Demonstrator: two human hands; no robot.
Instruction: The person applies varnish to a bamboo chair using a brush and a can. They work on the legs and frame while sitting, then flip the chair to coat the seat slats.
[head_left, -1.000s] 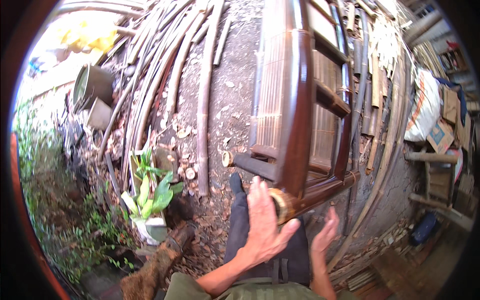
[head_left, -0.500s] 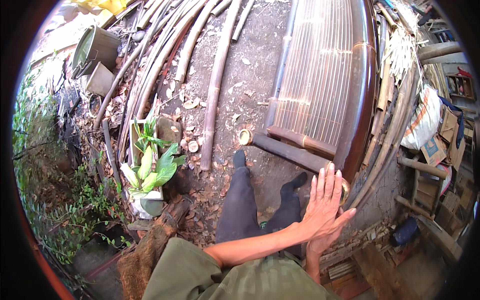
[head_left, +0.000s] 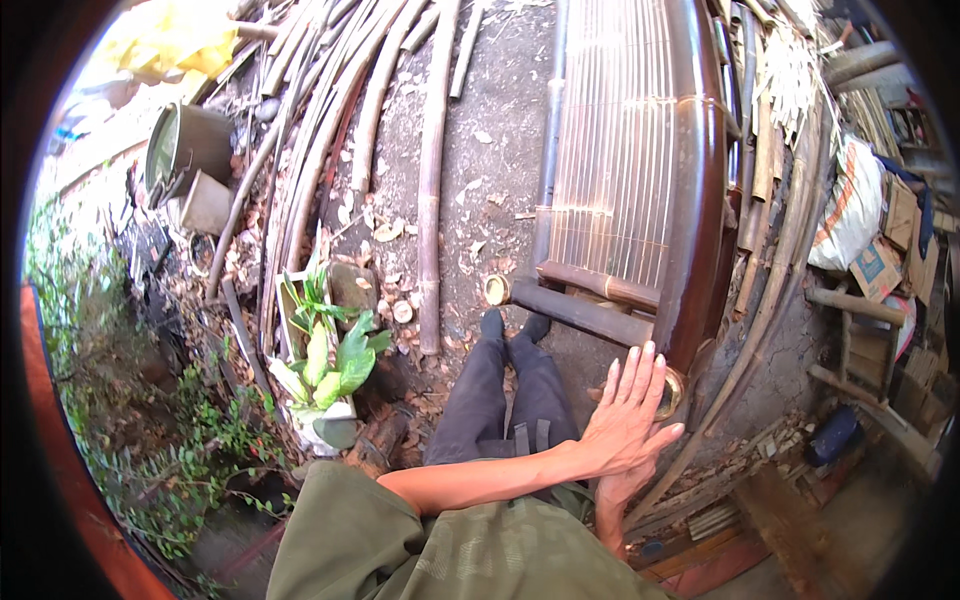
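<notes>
Bright daylight, soft shadows, fisheye-bent edges, dark rim

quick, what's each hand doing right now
left hand: open, fingers spread flat against the bamboo frame
right hand: mostly hidden, cannot tell

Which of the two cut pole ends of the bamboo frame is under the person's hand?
The right one, on the thick dark side pole, under the left hand. The other end, by the shoes, lies bare.

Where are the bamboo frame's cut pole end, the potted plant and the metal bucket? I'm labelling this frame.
Cut pole end (head_left: 496,290): head view, on its pale round face.
Potted plant (head_left: 340,360): head view, on a broad green leaf.
Metal bucket (head_left: 185,145): head view, on its side wall.
</notes>
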